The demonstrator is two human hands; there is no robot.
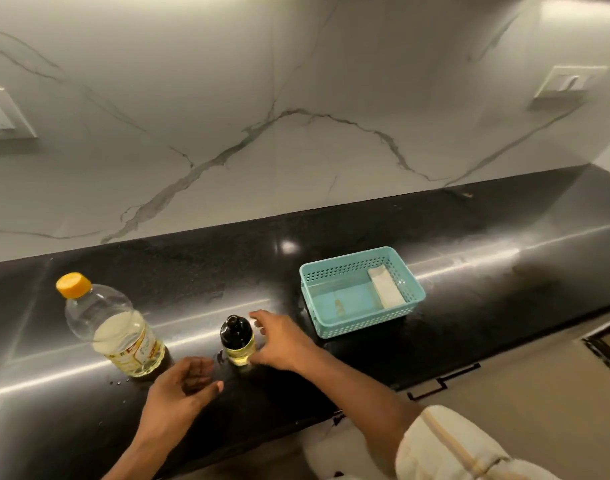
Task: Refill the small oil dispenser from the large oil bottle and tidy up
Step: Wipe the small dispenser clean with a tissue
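Small oil dispenser (237,341) partly hidden by right hand (282,341), grip unclear, left hand (185,386) open, empty

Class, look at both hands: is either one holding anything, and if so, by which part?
The right hand rests against the small dispenser, apparently at its side. A firm hold cannot be told. The left hand is open and holds nothing.

The large oil bottle's label (144,344) is too blurred to read, and the left-edge wall socket (0,114) is cut off.
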